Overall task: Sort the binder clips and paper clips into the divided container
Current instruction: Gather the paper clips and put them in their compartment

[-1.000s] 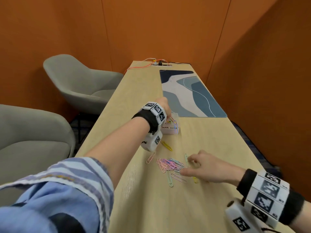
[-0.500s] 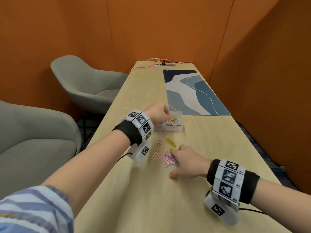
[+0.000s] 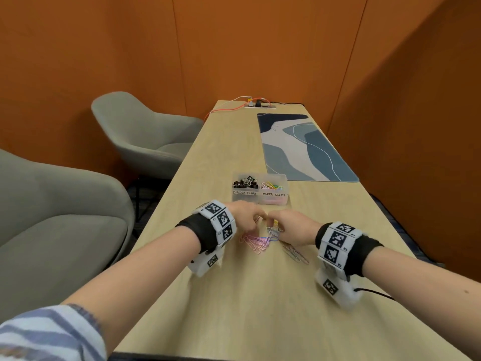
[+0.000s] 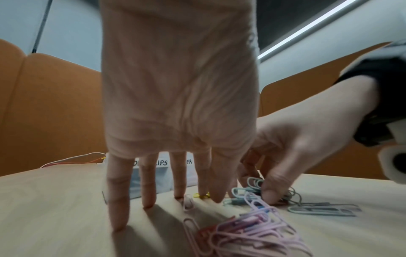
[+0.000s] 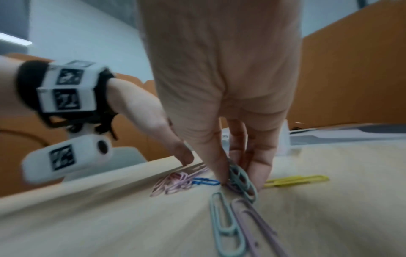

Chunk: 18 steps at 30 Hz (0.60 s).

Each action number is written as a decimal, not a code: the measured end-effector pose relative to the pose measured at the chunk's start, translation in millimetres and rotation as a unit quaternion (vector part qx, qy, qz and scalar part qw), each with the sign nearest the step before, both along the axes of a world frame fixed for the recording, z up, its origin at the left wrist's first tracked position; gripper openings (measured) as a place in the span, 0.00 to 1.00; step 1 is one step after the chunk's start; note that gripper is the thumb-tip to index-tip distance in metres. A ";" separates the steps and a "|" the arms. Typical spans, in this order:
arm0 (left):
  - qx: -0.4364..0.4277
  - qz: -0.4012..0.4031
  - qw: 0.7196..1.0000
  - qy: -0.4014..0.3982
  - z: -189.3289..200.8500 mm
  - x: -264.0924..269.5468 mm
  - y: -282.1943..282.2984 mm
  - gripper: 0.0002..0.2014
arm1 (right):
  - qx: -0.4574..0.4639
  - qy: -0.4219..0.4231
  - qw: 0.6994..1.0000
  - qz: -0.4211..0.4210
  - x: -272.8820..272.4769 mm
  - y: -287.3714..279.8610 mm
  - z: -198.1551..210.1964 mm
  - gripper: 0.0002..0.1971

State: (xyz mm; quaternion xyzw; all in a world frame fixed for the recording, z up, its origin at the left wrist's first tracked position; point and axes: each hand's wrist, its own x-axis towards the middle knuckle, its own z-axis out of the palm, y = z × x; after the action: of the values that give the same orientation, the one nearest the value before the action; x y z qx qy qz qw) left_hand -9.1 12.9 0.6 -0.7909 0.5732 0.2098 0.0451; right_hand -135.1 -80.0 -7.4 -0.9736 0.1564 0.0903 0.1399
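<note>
A clear divided container [image 3: 260,198] stands mid-table, labelled BINDER CLIPS on its left half and PAPER CLIPS on its right. Black binder clips [image 3: 244,182] fill the left half and coloured paper clips [image 3: 272,186] the right. Just in front lie loose paper clips: a pink heap [image 3: 256,242] [image 4: 246,231], a grey-purple few [image 3: 295,254], a yellow one [image 5: 296,180] and a blue one [image 5: 205,181]. My right hand [image 3: 277,225] pinches several teal clips [image 5: 239,177] between thumb and fingers on the table. My left hand [image 3: 252,217] is beside it, its straight fingertips [image 4: 118,224] touching the wood.
A blue and white desk mat [image 3: 302,149] lies beyond the container on the right. A power strip with orange cables [image 3: 257,104] sits at the far end. Two grey armchairs [image 3: 145,134] stand left of the table, and orange walls close it in.
My left hand has pulled back from the container to the clip pile. My right hand has shifted left over the pile and closed on teal clips. The two hands now meet.
</note>
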 end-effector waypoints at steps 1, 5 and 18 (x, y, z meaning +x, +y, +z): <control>-0.003 -0.002 1.000 0.003 -0.3 -0.3 0.7 0.25 | 0.025 -0.010 0.999 -0.021 -0.8 -4.6 0.1 0.17; -0.017 -0.004 1.000 0.018 -3.5 0.0 7.2 0.28 | 0.174 -0.037 0.976 -0.125 -3.3 -22.5 0.5 0.13; -0.093 0.010 0.994 0.061 -16.2 0.4 13.9 0.10 | 0.249 -0.200 0.915 -0.245 61.2 -64.3 50.6 0.17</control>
State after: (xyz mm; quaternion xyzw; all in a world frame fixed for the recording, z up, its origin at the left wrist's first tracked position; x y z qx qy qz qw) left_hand -8.8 26.8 -15.5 -0.7827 0.5843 0.2038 -0.0663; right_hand -73.8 -144.3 43.1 -0.8361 0.3312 -0.1077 0.4239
